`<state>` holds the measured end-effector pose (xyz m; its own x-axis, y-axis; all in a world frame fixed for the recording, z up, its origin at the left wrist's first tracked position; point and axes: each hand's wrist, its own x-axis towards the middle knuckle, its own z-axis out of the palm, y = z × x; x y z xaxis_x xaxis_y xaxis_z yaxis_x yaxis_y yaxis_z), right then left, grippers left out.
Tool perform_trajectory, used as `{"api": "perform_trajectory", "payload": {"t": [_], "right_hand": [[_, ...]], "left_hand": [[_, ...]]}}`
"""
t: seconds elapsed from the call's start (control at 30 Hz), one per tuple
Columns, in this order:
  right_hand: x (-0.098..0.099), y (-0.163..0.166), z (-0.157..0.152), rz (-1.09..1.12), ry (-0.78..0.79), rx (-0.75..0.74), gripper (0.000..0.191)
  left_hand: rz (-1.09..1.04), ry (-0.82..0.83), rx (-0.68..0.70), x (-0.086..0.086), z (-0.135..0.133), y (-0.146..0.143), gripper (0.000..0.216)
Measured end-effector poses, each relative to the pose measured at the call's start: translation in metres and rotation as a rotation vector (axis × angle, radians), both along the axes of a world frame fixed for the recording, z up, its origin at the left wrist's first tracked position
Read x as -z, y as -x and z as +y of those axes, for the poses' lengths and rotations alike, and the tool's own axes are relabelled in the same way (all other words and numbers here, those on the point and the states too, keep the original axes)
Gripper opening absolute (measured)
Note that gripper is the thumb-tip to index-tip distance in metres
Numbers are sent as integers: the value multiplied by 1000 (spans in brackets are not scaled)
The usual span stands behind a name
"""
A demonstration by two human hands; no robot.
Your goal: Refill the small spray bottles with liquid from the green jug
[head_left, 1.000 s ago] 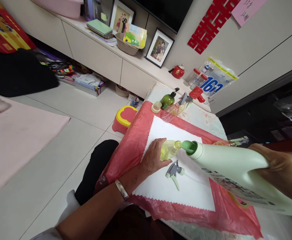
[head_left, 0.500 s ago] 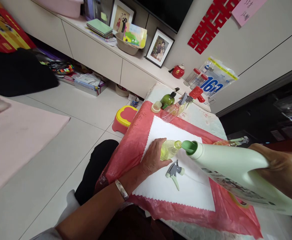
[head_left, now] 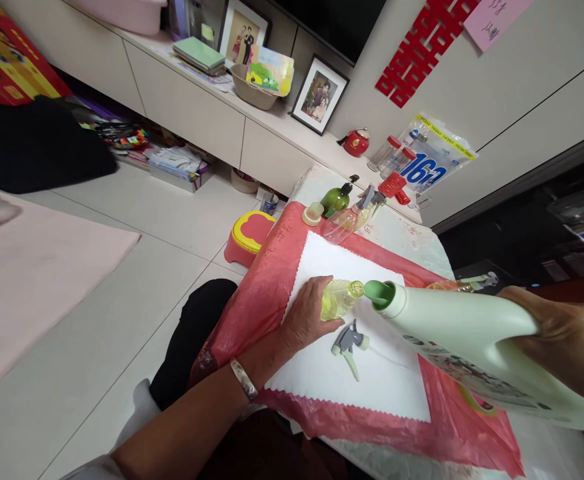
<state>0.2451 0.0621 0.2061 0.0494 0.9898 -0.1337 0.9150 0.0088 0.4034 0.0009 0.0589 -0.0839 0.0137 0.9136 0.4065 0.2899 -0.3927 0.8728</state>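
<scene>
My left hand is closed round a small clear yellowish bottle, its mouth uncapped and facing right. From the right, my right hand grips the handle of a large pale green jug, which is tipped so its green spout meets or nearly meets the bottle's mouth. Whether liquid is flowing is too small to tell. Below them a grey and pale green spray trigger head lies on a white scallop-edged sheet.
A red plastic sheet covers much of the table. At its far end stand a green pump bottle, a clear spray bottle and a round cap. A yellow and pink stool is beside the table; a low cabinet runs behind.
</scene>
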Motion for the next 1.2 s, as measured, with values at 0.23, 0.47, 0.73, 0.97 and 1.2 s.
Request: {"api": "perform_trajectory", "payload": {"t": [0.23,0.47,0.73,0.97,1.2], "right_hand": [[1,-3,-1,4,3,2,40],[-2,6,2,14,-5,-29,39],[1,4,0,-7,-8,-2,38],[1,-1,1,-5,3,-28,33],[1,-1,1,27,-18,-51,40]], "left_hand": [[2,-10,-6,0,0,0,93],[13,-3,-2,-1,0,0,93],[6,0,-2,-3,0,1,91],[12,-13,-5,-3,0,1,91],[13,-3,-8,-1,0,0,92]]}}
